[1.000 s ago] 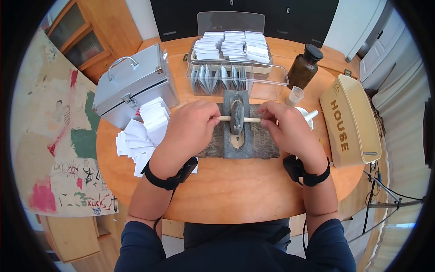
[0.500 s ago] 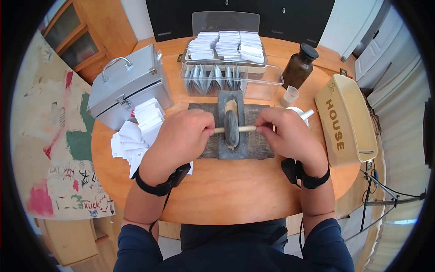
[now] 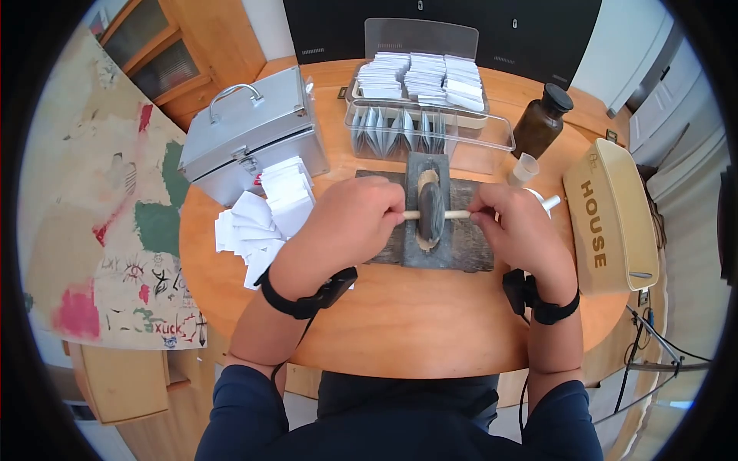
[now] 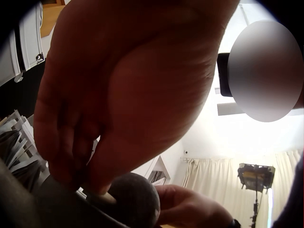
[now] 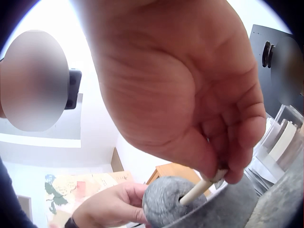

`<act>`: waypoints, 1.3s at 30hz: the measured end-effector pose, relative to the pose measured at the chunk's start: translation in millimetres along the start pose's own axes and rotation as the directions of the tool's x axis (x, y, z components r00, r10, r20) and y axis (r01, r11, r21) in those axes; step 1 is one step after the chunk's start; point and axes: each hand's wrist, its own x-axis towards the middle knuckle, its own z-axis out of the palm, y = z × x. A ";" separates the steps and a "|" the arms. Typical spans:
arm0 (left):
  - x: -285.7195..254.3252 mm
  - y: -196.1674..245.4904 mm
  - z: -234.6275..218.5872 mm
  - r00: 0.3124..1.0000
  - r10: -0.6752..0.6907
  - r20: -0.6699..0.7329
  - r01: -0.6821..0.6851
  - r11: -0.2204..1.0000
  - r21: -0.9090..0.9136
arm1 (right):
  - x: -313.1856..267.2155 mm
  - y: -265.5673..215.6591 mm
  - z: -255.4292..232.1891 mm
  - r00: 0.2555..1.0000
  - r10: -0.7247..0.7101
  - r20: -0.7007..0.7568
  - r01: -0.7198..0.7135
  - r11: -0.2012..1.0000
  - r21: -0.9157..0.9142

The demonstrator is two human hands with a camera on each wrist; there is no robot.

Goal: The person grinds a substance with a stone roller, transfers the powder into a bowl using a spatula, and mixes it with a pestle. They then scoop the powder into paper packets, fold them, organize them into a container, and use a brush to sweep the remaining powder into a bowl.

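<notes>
A dark stone grinding wheel (image 3: 431, 211) stands on edge in a long grey stone trough (image 3: 417, 258), with a pale wooden rod (image 3: 458, 215) through its centre. My left hand (image 3: 355, 223) pinches the rod's left end between thumb and fingers. At the opposite end, my right hand (image 3: 519, 227) pinches it the same way, clearly seen in the right wrist view. Tan ground material (image 3: 427, 177) shows in the trough beyond the wheel. Beneath the trough lies a dark, rough board (image 3: 470, 253).
Folded white papers (image 3: 261, 215) and a silver metal case (image 3: 254, 142) are at left. Clear bins (image 3: 492, 138) with paper packets stand behind. Rightward are a brown bottle (image 3: 540, 123), plastic cup (image 3: 524, 168), white pestle (image 3: 551, 203) and cream HOUSE bin (image 3: 607, 223).
The wheel rolled toward the body along the trough, then slightly back away, both hands moving with the rod. The head view also shifted.
</notes>
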 end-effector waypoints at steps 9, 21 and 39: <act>1.6 -2.5 -5.7 0.997 -0.032 0.064 0.034 0.999 -0.030 | -2.6 2.9 3.0 0.994 -0.088 -0.062 0.086 0.996 -0.035; 0.9 -2.9 -3.6 0.995 -0.019 0.100 0.020 1.000 -0.017 | -5.7 -4.4 4.5 1.000 0.004 0.008 -0.004 0.999 -0.045; 5.1 -10.0 -12.7 0.991 -0.011 0.134 0.020 0.998 -0.067 | -4.1 2.7 1.7 1.000 -0.001 0.030 0.001 1.000 0.007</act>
